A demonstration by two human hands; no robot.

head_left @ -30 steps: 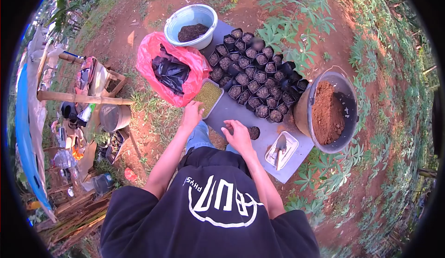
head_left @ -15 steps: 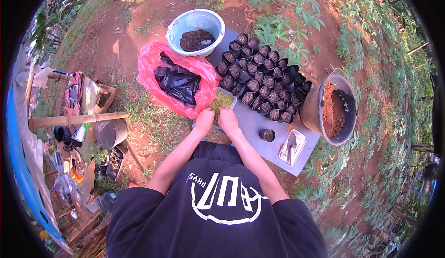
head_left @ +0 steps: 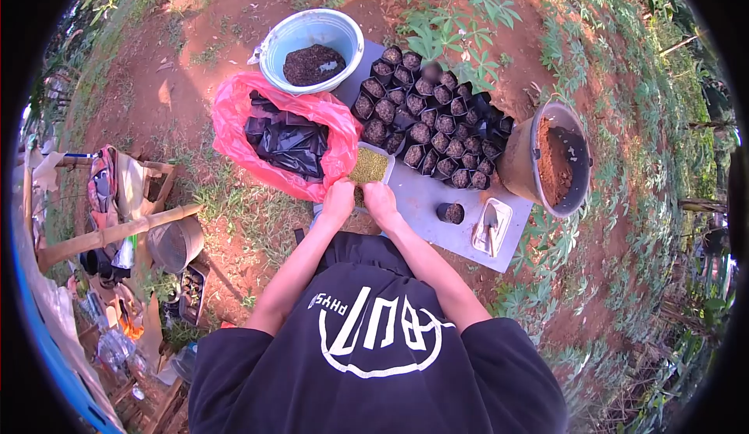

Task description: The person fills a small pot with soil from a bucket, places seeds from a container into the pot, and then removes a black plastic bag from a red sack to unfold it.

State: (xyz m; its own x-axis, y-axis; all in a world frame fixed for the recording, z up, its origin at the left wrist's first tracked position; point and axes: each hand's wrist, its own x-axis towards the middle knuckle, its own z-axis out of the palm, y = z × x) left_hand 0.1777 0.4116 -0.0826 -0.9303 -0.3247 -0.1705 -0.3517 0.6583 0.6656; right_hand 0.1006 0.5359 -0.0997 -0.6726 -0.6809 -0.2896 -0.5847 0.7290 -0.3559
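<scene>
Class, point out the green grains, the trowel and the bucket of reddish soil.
Green grains point(head_left: 370, 166): head view, on the middle of their exposed surface.
Trowel point(head_left: 490, 217): head view, on its blade.
Bucket point(head_left: 518, 167): head view, on its outer wall.

The wide head view looks forward and down upon the left hand point(head_left: 339, 202) and right hand point(head_left: 379, 201).

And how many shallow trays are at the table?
2: grain tray, partly hidden by the left hand and right hand; trowel tray, near the right end of the table. Others could be hidden.
</scene>
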